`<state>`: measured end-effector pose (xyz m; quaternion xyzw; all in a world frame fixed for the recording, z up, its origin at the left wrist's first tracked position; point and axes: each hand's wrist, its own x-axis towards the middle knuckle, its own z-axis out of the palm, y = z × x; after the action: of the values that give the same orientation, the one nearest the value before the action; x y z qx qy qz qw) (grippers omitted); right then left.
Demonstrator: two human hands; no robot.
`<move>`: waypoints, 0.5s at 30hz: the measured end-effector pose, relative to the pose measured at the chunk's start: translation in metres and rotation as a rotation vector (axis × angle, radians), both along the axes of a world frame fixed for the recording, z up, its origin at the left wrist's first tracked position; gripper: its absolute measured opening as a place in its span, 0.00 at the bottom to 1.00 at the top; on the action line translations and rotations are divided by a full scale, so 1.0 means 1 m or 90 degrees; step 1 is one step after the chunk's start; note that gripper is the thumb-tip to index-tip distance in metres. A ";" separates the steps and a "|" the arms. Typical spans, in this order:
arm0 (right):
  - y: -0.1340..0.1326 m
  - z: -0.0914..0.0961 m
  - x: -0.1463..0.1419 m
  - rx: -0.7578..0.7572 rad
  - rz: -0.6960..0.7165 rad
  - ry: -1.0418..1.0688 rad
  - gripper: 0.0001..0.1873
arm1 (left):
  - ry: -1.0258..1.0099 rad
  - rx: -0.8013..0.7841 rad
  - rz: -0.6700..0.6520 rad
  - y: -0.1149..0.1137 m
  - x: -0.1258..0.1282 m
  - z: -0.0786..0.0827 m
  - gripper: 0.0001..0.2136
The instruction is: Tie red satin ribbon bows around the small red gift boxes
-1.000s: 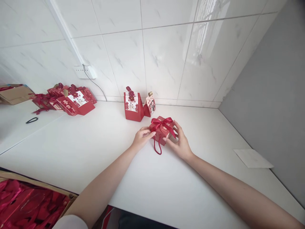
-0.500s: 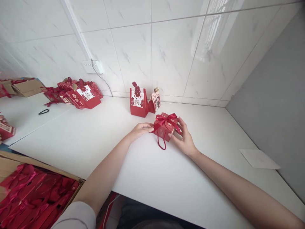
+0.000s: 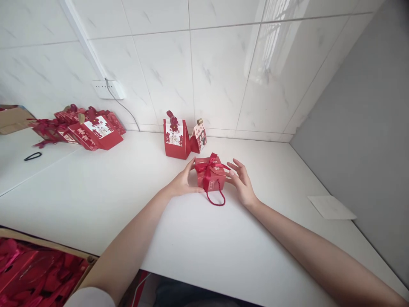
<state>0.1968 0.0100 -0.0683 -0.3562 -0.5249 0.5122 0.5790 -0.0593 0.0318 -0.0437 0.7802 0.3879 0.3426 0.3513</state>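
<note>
A red gift box (image 3: 214, 174) with a ribbon bow on top rests on the white table (image 3: 191, 238). A twisted red cord handle (image 3: 217, 204) loops down from its front. At the box's left side, my left hand (image 3: 182, 181) grips it, thumb at the front corner and fingers toward the back. My right hand (image 3: 243, 185) is beside the right side with its fingers spread; the fingertips are close to the box and the ribbon end.
Behind the box stand a red carton (image 3: 177, 140) and a smaller carton (image 3: 199, 138). A pile of red boxes (image 3: 92, 130) lies at left, near a black loop (image 3: 33, 156). White paper (image 3: 332, 207) lies at right. An open cardboard box (image 3: 47, 245) holds red packaging at lower left.
The gift box has been turned so its front faces me more. My left hand went from the ribbon end to the box's side; my right hand's fingers have loosened and spread.
</note>
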 end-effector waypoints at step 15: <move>-0.025 0.026 -0.016 -0.024 0.149 -0.061 0.20 | 0.131 0.517 0.333 -0.005 0.003 0.016 0.46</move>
<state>0.1808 -0.0152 -0.0426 -0.3277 -0.5800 0.5685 0.4828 -0.0560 0.0270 -0.0274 0.7604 0.4386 0.4639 -0.1191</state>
